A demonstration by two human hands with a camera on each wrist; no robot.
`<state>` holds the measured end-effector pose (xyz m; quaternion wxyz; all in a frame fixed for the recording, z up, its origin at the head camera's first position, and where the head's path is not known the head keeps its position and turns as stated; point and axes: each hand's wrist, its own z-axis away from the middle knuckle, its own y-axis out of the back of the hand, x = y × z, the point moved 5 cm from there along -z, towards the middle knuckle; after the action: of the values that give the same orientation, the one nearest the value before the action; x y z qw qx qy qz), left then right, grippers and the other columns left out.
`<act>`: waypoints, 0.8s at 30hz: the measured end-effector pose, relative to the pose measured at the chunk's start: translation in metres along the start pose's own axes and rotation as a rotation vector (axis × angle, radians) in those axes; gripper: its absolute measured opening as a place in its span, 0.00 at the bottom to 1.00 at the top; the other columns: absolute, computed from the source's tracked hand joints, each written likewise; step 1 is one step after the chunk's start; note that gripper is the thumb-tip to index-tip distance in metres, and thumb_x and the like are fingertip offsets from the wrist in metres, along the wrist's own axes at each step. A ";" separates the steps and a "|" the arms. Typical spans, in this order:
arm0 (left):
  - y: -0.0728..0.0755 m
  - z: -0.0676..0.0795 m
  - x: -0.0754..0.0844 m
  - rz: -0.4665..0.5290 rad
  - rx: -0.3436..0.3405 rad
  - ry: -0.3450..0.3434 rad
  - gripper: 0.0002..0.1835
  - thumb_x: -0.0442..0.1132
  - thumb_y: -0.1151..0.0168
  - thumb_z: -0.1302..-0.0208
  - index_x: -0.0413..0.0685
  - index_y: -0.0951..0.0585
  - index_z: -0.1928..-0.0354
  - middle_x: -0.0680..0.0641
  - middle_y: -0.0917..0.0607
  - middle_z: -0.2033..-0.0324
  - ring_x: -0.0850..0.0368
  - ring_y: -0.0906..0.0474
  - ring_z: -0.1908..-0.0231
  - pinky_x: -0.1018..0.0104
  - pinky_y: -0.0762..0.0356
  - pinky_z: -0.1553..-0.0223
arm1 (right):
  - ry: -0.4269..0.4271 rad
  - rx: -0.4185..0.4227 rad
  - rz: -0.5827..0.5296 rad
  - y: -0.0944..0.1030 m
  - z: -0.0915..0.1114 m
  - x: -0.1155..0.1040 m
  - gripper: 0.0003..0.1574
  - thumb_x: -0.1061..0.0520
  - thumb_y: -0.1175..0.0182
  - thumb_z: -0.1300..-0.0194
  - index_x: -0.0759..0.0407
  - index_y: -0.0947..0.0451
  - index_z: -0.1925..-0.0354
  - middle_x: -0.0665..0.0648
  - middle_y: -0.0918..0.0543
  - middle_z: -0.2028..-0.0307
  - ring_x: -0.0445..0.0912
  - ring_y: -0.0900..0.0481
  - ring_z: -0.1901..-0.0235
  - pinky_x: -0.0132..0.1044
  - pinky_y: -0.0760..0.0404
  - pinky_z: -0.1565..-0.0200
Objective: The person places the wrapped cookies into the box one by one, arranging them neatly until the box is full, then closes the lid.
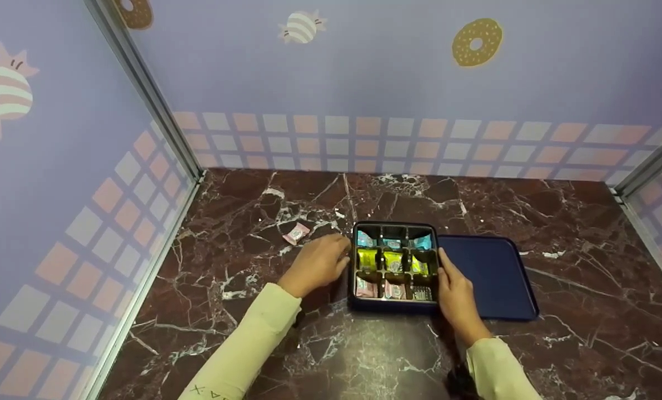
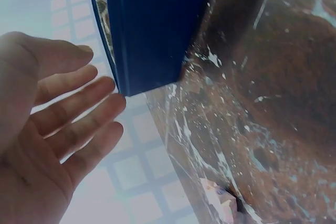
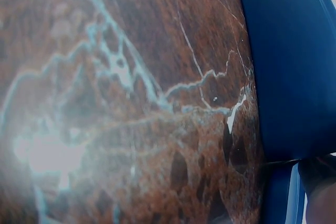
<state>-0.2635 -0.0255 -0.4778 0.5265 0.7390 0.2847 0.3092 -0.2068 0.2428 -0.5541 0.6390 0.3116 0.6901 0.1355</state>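
A dark blue box [image 1: 394, 306] with a divided tray stands on the marble-patterned surface. Its back row holds blue wrapped sweets [image 1: 421, 240], the middle row yellow-green ones [image 1: 393, 262], and the front row pink ones [image 1: 365, 288] at left and centre. The front right compartment shows something grey and patterned, too small to tell. My left hand [image 1: 319, 264] is just left of the box, its fingers loosely extended and holding nothing in the left wrist view. My right hand [image 1: 457, 294] rests its fairly straight fingers along the box's right side. A pink wrapped sweet [image 1: 296, 234] lies beyond my left hand.
A dark blue lid [image 1: 489, 278] lies flat against the right side of the box. Lilac walls [image 1: 364, 66] with tile and sweet patterns enclose the back and both sides, meeting at metal corner strips. Small white specks dot the surface behind the box.
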 end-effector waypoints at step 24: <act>-0.015 0.002 -0.063 -0.025 0.044 0.429 0.23 0.46 0.38 0.37 0.38 0.23 0.46 0.38 0.18 0.51 0.41 0.19 0.54 0.47 0.20 0.54 | 0.012 0.019 -0.006 0.000 0.000 0.001 0.29 0.61 0.52 0.27 0.56 0.37 0.30 0.65 0.30 0.35 0.59 0.31 0.35 0.54 0.33 0.35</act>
<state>-0.3039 -0.0690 -0.5027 0.4415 0.6639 0.4061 0.4466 -0.2066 0.2433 -0.5552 0.6320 0.3150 0.6962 0.1289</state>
